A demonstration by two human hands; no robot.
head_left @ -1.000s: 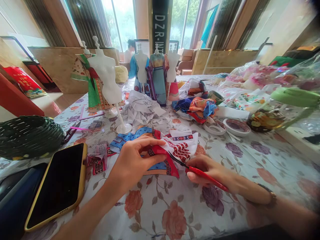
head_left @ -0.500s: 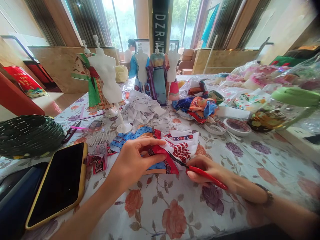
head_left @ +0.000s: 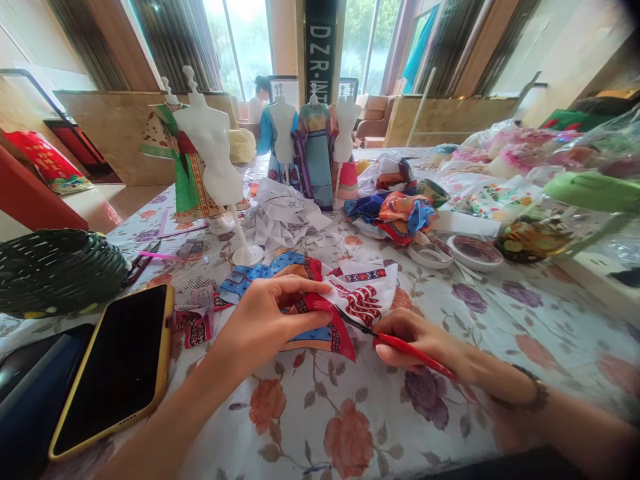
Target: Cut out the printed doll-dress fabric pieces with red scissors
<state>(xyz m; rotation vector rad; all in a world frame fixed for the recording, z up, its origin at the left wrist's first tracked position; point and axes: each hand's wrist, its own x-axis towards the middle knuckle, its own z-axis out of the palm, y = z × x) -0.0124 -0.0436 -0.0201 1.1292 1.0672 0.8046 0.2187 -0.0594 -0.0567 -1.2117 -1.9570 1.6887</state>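
Between the thumb and fingers of my left hand (head_left: 273, 307) is a piece of patterned fabric (head_left: 343, 337), red-bordered with blue and orange areas. White cloth with red patterning (head_left: 370, 297) adjoins it on the right. My right hand (head_left: 417, 340) is closed around red-handled scissors (head_left: 400, 347). Their dark blades point left and lie against the fabric where the red border meets the white, close to my left fingertips. The blade tips are partly hidden by cloth. More blue fabric (head_left: 245, 279) spreads out behind my left hand.
At left lie a phone (head_left: 115, 367) in a yellow case and a dark woven basket (head_left: 60, 273). White mannequins (head_left: 207, 147), some dressed, stand behind a heap of white scraps (head_left: 290, 217). Tape rolls (head_left: 475, 253) and crumpled fabrics (head_left: 400, 210) are at right. A person (head_left: 260, 100) is in the background.
The scissor blades have closed somewhat and sit further under the cloth. The red border's lower corner has swung slightly down and left. My hands have hardly moved.
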